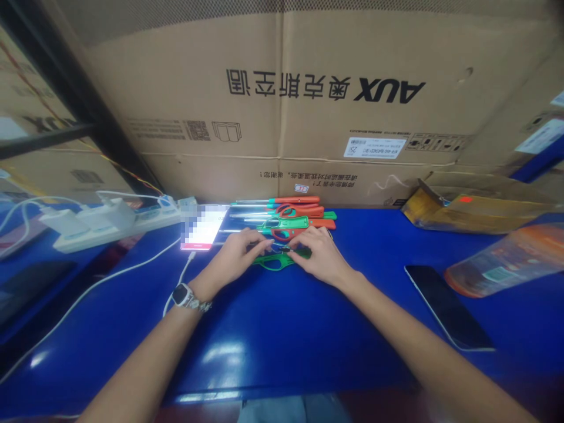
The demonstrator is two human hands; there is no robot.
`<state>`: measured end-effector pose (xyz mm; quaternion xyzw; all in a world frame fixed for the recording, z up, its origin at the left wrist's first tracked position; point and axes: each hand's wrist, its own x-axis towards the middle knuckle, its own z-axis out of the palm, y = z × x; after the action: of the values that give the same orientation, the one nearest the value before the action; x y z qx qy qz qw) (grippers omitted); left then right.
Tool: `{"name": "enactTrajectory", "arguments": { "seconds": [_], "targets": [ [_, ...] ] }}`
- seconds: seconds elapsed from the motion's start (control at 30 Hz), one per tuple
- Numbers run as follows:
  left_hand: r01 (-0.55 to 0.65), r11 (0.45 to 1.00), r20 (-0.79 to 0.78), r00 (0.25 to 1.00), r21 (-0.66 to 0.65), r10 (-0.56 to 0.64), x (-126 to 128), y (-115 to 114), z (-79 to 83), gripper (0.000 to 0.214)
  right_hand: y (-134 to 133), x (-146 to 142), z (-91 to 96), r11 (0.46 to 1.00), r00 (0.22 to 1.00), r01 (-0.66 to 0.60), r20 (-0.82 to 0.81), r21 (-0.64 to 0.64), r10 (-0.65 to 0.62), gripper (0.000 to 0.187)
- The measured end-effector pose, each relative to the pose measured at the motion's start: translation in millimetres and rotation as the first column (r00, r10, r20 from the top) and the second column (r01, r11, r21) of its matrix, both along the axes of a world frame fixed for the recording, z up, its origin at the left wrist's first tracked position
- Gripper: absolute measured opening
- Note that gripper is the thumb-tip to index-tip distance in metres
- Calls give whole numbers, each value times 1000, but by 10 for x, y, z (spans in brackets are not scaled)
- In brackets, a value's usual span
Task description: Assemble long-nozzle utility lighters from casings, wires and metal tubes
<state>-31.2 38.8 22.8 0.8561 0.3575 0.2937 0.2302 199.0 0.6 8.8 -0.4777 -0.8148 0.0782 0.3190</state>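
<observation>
The left hand (242, 249) and right hand (324, 255) pinch a small dark part (285, 249) over the green lighter (287, 259), lying sideways lengthwise, pointing left.

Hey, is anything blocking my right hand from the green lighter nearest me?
Nothing visible does. Your right hand is right at that green lighter, overlapping part of it in view; contact is unclear. The other lighters lie beyond it, the dark phone off to the right.
</observation>
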Motion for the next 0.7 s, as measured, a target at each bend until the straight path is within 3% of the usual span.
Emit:
{"name": "enactTrajectory", "arguments": {
  "seconds": [0.07,0.17,0.23,0.33,0.47,0.7],
  "targets": [
    [-16,1000,-14,1000,-12,16,1,3,-9,40,-7,13,15,1000,1000,-17,-23,2,17,10],
    [-49,998,-45,998,-25,48,7,5,-24,39,-2,50,37,995,992,-100,-79,21,102,36],
    [-56,998,-49,997,-20,55,12,6,-30,37,10,81,44,984,983,-166,-71,70,171,44],
    [-57,998,-73,996,6,57,16,8,-30,35,27,130,33,965,974,-224,18,137,224,33],
    [-34,999,-117,992,35,38,10,6,-26,29,36,183,4,948,955,-287,121,135,272,12],
    [26,982,-130,992,189,-2,30,-76,7,23,64,197,17,936,930,-347,153,57,335,11]
  ]
}}
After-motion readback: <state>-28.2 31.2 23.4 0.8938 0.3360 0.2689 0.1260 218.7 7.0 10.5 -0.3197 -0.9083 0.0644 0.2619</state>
